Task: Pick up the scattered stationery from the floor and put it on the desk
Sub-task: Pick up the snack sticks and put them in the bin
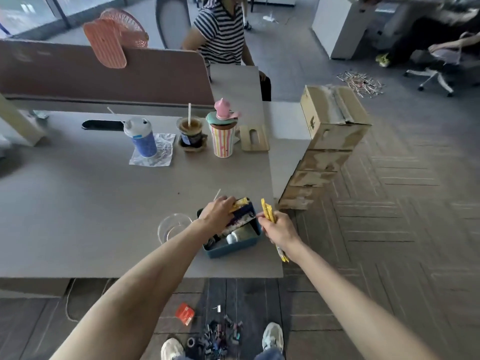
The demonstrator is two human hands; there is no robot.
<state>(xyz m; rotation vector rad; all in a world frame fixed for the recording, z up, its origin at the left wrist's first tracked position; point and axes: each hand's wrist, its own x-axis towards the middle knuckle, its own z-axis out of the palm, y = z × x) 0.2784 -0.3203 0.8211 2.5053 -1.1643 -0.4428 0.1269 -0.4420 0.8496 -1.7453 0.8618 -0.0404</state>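
Observation:
A blue tray (233, 249) stands near the desk's (91, 203) right front corner, holding a white bottle, a dark box and other stationery. My left hand (218, 211) rests over the tray's far end, fingers closed on a yellow packet (240, 203). My right hand (279, 229), just right of the tray, grips several long yellow packets (267, 210) that stick out above and below the fist. On the floor between my shoes lie a heap of small dark clips (220, 333), a red packet (185, 313) and a tape roll (191, 342).
A clear glass bowl (171, 227) sits left of the tray. Cups (222, 136) and a wooden stand (254, 139) line the desk's back. Stacked cardboard boxes (330, 141) stand right of the desk. A seated person in stripes (220, 29) is behind; sticks (361, 83) litter the far floor.

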